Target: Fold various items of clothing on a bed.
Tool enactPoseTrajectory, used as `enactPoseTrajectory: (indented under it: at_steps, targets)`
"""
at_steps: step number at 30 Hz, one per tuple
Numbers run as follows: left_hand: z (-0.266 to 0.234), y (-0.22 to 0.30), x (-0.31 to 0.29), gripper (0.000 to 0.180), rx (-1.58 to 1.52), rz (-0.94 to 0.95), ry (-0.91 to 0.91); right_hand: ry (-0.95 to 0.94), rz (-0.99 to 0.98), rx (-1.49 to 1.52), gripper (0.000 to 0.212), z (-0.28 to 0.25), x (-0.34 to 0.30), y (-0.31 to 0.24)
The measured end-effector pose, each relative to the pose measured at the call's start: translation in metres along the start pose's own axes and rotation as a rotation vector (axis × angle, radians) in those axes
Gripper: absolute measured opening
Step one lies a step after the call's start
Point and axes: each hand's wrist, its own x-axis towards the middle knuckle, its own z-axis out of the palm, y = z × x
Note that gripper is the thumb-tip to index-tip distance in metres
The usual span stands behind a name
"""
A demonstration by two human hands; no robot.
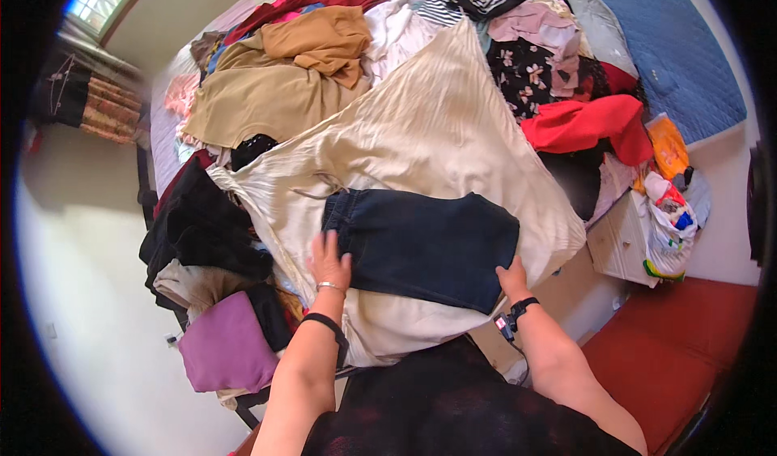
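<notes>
A pair of dark navy trousers [421,246], folded lengthwise, lies across a crinkled cream cloth [437,124]. Its gathered waistband with a pale drawstring [325,182] is at the left, the leg ends at the right. My left hand [329,262], fingers spread, rests at the waistband's near corner. At the opposite end, my right hand [512,280] pinches the edge, thumb on top; its other fingers are partly hidden. A bracelet circles my left wrist, and a black band with a small device sits on the right one.
Tan garments [259,104] and a floral black garment [530,76] are heaped on the bed, with a red garment [591,124]. Black clothes [202,229] and a folded purple garment [227,347] lie at the left edge. A white cabinet [619,241] stands right, beside a stuffed plastic bag [672,229].
</notes>
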Motion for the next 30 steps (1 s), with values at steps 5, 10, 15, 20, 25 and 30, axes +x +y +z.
enactPoseTrajectory:
  at_steps: [5,10,15,20,25,30]
  targets:
    - [-0.022,0.014,0.039,0.062,0.033,-0.255,-0.137,0.182,-0.501,-0.205,0.081,-0.010,-0.023,-0.041]
    - [-0.021,-0.013,0.043,0.038,-0.194,-0.131,-0.210,0.020,-0.715,-0.353,0.081,-0.003,-0.014,-0.076]
    - [-0.026,-0.026,0.024,0.053,-0.099,-0.237,-0.157,-0.079,-0.708,-0.424,0.082,0.006,0.006,-0.100]
    - [-0.003,0.058,0.038,0.059,-0.241,0.564,-0.060,-0.084,-0.749,-0.384,0.079,0.029,0.011,-0.114]
    - [0.021,0.082,0.049,0.059,0.069,0.501,-0.198,0.014,-0.724,-0.428,0.074,0.041,0.039,-0.108]
    - [0.044,0.043,0.078,0.064,0.128,0.436,-0.189,-0.002,-0.689,-0.427,0.071,0.051,0.052,-0.079]
